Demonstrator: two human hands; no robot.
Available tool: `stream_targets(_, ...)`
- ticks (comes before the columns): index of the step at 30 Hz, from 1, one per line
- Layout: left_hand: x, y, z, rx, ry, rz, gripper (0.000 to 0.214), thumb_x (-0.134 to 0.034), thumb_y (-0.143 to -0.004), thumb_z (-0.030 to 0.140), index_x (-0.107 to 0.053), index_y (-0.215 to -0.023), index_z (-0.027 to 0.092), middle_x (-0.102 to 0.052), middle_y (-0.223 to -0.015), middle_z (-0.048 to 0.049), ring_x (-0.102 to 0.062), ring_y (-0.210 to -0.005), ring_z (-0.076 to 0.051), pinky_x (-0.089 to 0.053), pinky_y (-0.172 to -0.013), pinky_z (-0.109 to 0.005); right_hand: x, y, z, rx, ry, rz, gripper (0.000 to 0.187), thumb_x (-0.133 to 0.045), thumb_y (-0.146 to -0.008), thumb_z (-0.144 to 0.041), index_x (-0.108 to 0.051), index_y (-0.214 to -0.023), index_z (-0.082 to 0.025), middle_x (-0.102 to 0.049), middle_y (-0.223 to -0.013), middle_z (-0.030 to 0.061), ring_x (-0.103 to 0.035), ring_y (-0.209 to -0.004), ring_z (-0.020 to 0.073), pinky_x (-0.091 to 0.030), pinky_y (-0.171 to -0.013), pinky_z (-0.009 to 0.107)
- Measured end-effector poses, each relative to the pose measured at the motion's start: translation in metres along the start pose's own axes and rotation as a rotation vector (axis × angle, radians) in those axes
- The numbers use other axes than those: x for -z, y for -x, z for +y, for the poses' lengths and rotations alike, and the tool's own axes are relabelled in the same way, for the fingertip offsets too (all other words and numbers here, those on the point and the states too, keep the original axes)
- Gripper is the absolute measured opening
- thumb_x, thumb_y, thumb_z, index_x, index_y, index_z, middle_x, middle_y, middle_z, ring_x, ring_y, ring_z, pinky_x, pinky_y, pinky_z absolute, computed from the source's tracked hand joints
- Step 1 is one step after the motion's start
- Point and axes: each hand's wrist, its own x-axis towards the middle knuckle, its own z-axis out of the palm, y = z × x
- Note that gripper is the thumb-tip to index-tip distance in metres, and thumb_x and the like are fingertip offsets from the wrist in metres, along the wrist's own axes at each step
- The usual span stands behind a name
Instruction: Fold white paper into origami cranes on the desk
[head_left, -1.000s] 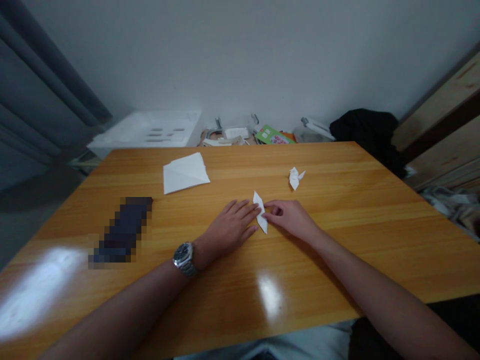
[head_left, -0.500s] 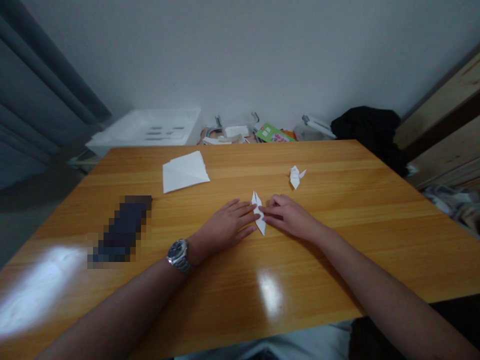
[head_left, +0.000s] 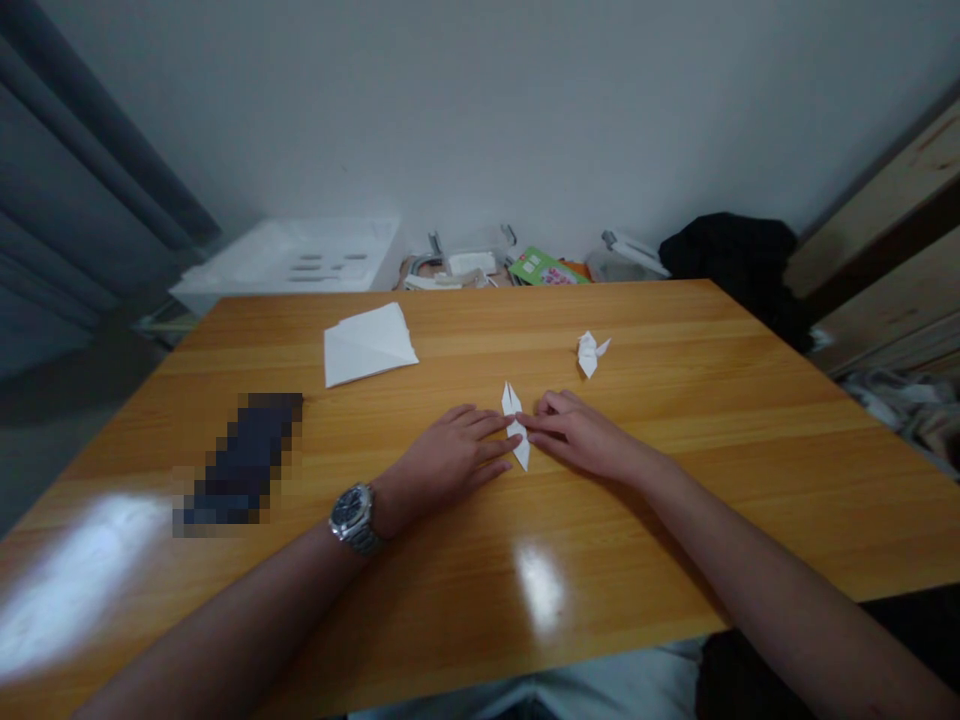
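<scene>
We see the left hand (head_left: 450,462) and right hand (head_left: 581,437), each grip spread flat, pressing the folded paper (head_left: 520,450) onto the table (head_left: 675,480).

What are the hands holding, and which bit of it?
A small folded white paper lying on the table. Fingers of the left hand press on its middle; fingers of the right hand meet it there, pinching or pressing, I cannot tell.

left grip (head_left: 448,462) flat, palm down | right grip (head_left: 579,436) arched, fingertips down

Right fingers (head_left: 535,423) further onto folded paper (head_left: 522,456)
</scene>
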Motion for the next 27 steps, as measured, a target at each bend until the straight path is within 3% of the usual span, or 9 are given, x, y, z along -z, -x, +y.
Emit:
stream_targets(8,-0.003,-0.001,-0.004,-0.013,0.002,0.042,0.039,-0.047,-0.104,0.036,-0.059,-0.14,0.025,-0.059,-0.144,-0.0101,-0.057,-0.128,-0.026,-0.044,-0.109,-0.043,-0.002,-0.001,0.0,0.039,0.036,0.054,0.025,-0.055,-0.101,-0.028,-0.074,-0.117,-0.022,-0.061,-0.097,0.0091,-0.055,-0.094,0.0225,-0.047,-0.084,0.036)
stream_targets(14,-0.008,-0.002,-0.009,0.037,0.01,0.121,0.037,-0.053,-0.102,0.036,-0.063,-0.133,0.02,-0.066,-0.133,-0.0113,-0.064,-0.118,-0.026,-0.048,-0.103,-0.043,-0.003,-0.003,-0.001,0.08,0.029,0.036,0.027,-0.056,-0.101,-0.029,-0.072,-0.122,-0.022,-0.064,-0.101,0.0099,-0.057,-0.097,0.0229,-0.048,-0.086,0.036)
stream_targets(27,-0.006,-0.005,-0.015,0.034,0.024,0.111,0.028,-0.055,-0.102,0.038,-0.071,-0.117,0.022,-0.071,-0.126,-0.0052,-0.067,-0.112,-0.024,-0.052,-0.098,-0.039,-0.005,-0.005,0.0,0.163,0.002,0.089,0.023,-0.061,-0.098,-0.025,-0.072,-0.118,-0.02,-0.065,-0.11,0.0119,-0.06,-0.103,0.0236,-0.052,-0.091,0.039)
